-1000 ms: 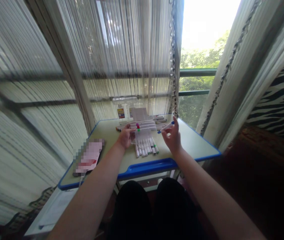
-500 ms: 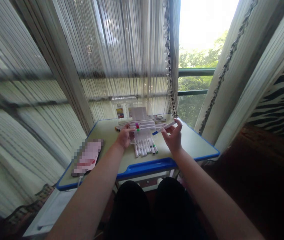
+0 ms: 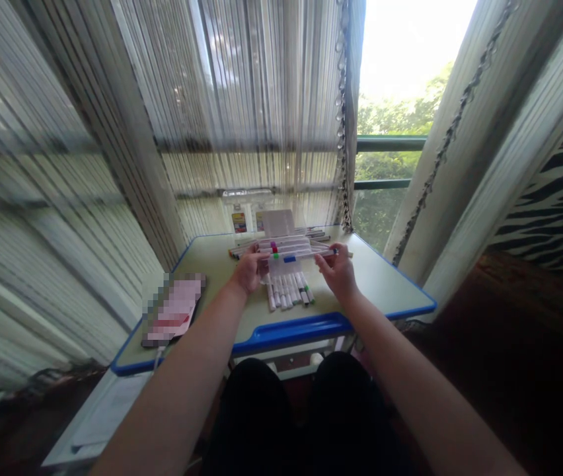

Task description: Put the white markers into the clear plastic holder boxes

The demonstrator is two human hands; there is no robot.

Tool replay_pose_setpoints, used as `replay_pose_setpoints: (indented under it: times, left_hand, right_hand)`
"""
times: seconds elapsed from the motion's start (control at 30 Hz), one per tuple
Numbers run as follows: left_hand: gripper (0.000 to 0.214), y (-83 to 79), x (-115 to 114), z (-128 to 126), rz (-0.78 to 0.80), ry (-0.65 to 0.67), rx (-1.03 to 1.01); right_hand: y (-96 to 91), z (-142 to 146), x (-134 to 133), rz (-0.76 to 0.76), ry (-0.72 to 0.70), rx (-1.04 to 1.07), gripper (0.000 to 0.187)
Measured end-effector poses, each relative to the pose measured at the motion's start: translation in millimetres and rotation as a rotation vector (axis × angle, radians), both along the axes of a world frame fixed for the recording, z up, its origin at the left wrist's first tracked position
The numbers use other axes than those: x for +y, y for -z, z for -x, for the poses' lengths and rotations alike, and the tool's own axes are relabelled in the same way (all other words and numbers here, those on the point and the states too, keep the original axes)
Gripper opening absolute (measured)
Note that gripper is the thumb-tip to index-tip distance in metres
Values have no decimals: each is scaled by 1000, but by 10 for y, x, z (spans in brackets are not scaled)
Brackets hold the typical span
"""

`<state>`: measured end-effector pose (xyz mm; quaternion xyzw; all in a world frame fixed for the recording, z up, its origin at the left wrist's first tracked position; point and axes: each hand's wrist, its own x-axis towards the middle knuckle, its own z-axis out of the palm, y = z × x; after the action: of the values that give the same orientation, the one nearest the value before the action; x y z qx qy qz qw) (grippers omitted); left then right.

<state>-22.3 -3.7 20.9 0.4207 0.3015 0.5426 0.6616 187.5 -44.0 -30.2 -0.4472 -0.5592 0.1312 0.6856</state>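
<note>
My left hand (image 3: pixel 249 270) is closed on the left side of a clear plastic marker case (image 3: pixel 281 267). Inside the case lie several white markers (image 3: pixel 291 245) with purple, red and green ends at the left. My right hand (image 3: pixel 337 270) pinches a white marker with a blue cap (image 3: pixel 289 259), held nearly level over the front of the case, its blue end to the left. Just in front, a row of white markers (image 3: pixel 286 291) lies on the table, some with green or dark ends.
More markers (image 3: pixel 318 235) lie behind the case. Clear packaging with a handle (image 3: pixel 246 194) stands at the table's back edge. A pink, blurred-out device (image 3: pixel 177 307) with a cable lies at left. The table (image 3: pixel 385 284) has a blue rim; curtains hang behind.
My right hand has brought the blue-capped marker left and turned it from slanting to nearly level, over the case. My left hand keeps its hold.
</note>
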Motion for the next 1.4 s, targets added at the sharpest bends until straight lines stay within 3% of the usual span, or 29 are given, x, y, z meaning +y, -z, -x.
replay_pose_setpoints:
  times: [0.2, 0.57, 0.87, 1.4]
  left_hand:
    - [34, 1, -2, 13, -5, 13, -22]
    - [35, 20, 3, 10, -28, 76, -4]
    - [33, 34, 37, 20, -21, 94, -23]
    - [28, 31, -46, -24, -73, 218, 18]
  right_hand:
    - [-22, -38, 35, 74, -23, -17, 39]
    - [-154, -32, -38, 203, -74, 8, 52]
    - [-148, -31, -48, 253, -93, 74, 60]
    - [-46, -50, 38, 76, 16, -182, 42]
